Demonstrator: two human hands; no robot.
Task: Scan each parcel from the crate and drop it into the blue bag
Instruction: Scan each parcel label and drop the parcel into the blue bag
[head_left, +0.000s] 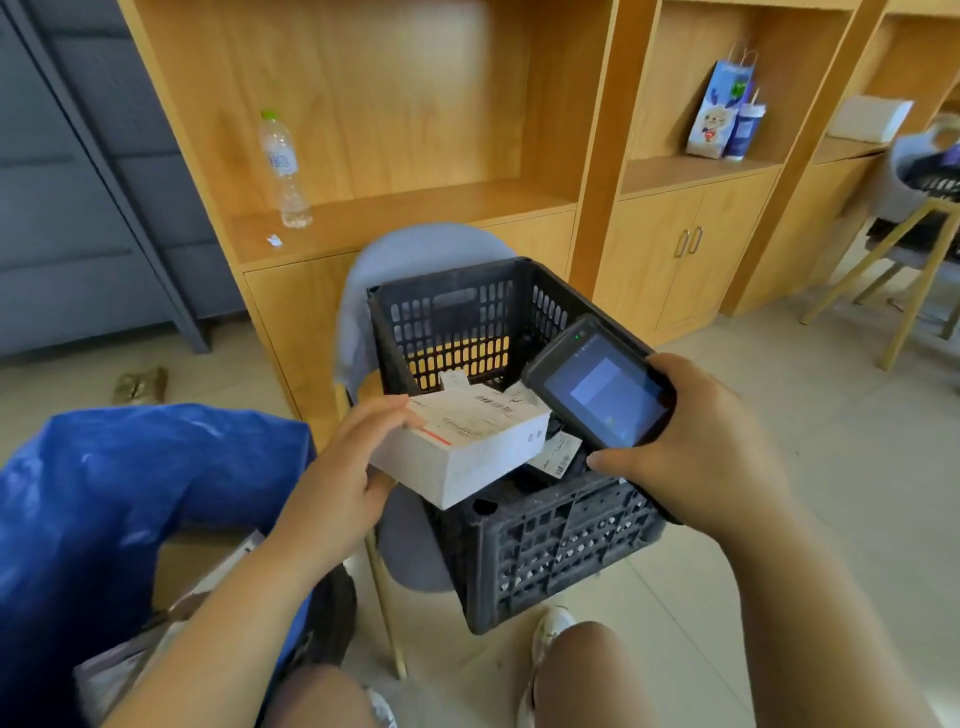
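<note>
1. Head view: knees sit lowest in frame; just past them the crate (545, 545) rests on a chair (415, 249).
2. Left hand (358, 467) is closed on the box (462, 441), held over the crate's near-left rim, long axis running from that hand toward the crate's middle.
3. Right hand (696, 441) is wrapped round the scanner (602, 384), over the crate's right rim, just beside the box's label.
4. Left of the crate, the bag (104, 493) gapes open, nearer the left hand, so the drop likely goes leftward.
</note>
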